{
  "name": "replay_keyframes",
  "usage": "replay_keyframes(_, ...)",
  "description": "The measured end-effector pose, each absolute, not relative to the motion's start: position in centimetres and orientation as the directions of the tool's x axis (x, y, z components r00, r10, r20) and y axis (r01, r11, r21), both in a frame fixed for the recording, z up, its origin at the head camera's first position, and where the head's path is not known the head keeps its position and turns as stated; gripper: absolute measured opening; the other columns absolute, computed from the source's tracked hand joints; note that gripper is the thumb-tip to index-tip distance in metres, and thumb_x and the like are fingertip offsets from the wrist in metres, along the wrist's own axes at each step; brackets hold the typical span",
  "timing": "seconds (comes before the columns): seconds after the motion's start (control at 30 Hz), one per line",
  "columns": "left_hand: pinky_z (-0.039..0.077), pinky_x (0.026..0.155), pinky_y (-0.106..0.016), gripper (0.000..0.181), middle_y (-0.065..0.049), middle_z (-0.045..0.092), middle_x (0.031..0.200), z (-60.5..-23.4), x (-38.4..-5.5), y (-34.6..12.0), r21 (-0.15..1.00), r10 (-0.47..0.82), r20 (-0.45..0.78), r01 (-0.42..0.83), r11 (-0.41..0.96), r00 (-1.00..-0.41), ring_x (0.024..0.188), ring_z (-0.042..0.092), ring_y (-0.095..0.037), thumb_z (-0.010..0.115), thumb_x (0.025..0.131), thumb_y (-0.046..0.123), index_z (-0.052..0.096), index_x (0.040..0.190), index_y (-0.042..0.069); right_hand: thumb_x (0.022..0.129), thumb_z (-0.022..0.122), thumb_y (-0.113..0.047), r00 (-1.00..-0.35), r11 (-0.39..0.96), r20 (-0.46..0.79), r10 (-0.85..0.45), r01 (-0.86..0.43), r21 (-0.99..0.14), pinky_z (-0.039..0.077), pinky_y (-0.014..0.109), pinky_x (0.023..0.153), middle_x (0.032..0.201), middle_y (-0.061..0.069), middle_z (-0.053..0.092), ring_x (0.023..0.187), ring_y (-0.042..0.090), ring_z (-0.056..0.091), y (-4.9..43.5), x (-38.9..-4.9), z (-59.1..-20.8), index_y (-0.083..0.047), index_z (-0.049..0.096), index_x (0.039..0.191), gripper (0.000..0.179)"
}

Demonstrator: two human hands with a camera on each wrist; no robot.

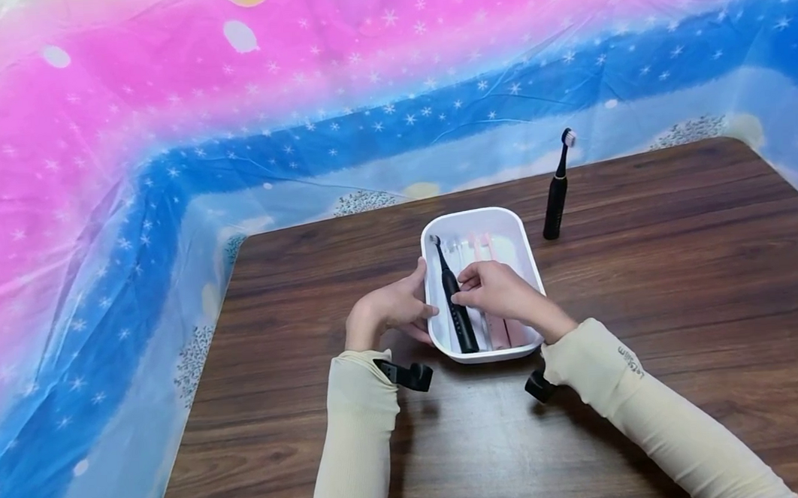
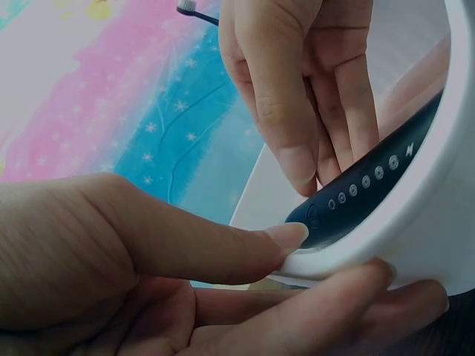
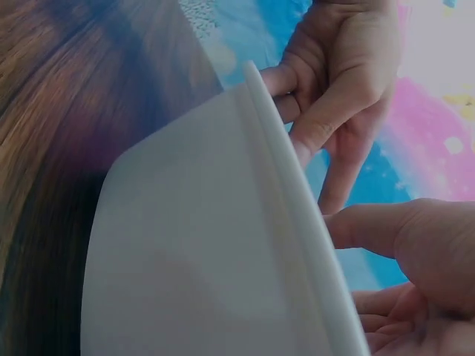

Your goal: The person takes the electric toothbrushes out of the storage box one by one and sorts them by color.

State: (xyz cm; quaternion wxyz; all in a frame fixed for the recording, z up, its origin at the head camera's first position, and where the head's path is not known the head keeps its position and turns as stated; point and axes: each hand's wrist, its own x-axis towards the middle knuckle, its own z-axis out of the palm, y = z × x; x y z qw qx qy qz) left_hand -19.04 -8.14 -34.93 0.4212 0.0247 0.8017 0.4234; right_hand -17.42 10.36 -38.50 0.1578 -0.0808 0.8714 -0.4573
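A black electric toothbrush lies along the left side of a white tray, its row of round marks showing in the left wrist view. My left hand grips the tray's left wall, thumb at the rim and fingers below. Over the tray is my right hand, its thumb and bent fingertips right at the toothbrush's handle; I cannot tell whether they pinch it. Beside this lie pink toothbrushes, partly covered by the right hand. The right wrist view shows mostly the tray's outer wall, which hides the toothbrush.
Another black electric toothbrush stands upright on the brown wooden table, behind and right of the tray. A pink and blue patterned cloth hangs behind the table and along its left side.
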Motion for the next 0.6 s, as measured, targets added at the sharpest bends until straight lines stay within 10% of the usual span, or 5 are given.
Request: replay_keyframes(0.6,0.06,0.08,-0.043,0.089,-0.024,0.052,0.125,-34.74,-19.11,-8.05,0.689,0.393,-0.665,-0.317,0.652,-0.635,0.094,0.069,-0.032,0.048,0.098,0.002,-0.016,0.151,0.036,0.089,0.066,-0.017,-0.91,0.443,-0.311,-0.274,0.167,-0.881,0.058,0.027,0.08,0.114,0.021,0.064,0.087,0.016,0.068,9.58,-17.71,-38.84,0.009,0.054,0.125,0.046)
